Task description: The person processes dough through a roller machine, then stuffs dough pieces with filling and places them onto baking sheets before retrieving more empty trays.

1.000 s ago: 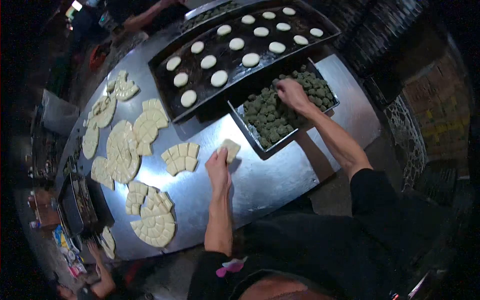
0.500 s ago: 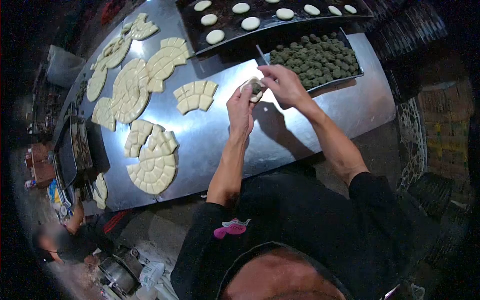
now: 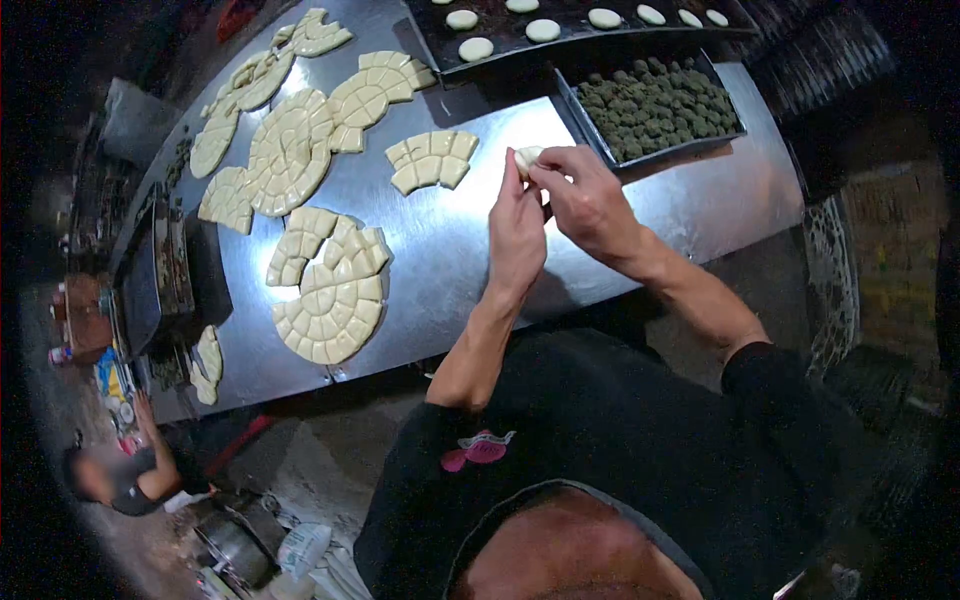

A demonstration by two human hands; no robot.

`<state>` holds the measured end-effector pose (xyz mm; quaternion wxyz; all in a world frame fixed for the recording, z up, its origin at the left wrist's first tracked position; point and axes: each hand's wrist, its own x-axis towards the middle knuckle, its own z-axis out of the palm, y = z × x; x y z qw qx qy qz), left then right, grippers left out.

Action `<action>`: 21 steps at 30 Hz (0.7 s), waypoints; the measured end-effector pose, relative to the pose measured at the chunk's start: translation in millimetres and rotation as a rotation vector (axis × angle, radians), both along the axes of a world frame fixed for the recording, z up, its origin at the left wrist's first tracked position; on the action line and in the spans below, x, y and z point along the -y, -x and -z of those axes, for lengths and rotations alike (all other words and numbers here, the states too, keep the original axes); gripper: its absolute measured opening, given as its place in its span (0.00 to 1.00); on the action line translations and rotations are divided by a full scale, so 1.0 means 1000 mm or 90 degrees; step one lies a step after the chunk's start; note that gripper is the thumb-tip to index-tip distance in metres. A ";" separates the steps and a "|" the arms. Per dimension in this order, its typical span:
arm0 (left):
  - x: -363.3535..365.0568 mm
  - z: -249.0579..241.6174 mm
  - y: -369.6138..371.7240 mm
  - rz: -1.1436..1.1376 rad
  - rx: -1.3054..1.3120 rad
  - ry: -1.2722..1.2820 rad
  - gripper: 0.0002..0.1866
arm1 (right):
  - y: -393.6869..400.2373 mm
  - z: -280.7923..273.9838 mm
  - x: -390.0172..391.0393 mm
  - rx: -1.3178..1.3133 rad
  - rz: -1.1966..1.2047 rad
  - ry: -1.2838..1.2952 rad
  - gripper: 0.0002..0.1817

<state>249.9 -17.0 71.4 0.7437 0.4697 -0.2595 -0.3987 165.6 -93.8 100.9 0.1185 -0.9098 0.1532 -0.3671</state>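
Steel table (image 3: 450, 260): dough piece (image 3: 526, 158), orientation unclear

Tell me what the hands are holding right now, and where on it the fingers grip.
Both hands pinch one small piece of pale dough above the metal table. The left hand and right hand close their fingers on its edges; what is inside is hidden.

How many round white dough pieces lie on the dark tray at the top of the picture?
6 are visible on the dark tray: one at, then and. More sit at the frame edge, cut off, so the tray may hold others out of view.
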 end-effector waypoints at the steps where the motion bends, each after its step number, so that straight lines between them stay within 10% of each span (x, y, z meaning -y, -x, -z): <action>1: -0.007 -0.011 0.002 -0.058 0.079 0.007 0.21 | 0.003 -0.016 0.001 0.013 -0.030 -0.035 0.13; 6: 0.001 0.003 -0.036 -0.239 0.534 0.128 0.15 | 0.001 -0.052 0.006 0.033 -0.187 -0.277 0.11; 12: 0.044 -0.012 -0.029 -0.149 0.054 0.142 0.23 | -0.018 -0.043 0.039 0.100 -0.153 -0.257 0.09; 16: 0.065 -0.016 -0.021 -0.176 0.042 0.033 0.26 | -0.010 -0.022 0.043 0.133 -0.123 -0.092 0.09; 21: 0.079 -0.011 -0.015 -0.146 0.031 -0.032 0.29 | -0.004 -0.031 0.075 -0.005 -0.118 -0.325 0.06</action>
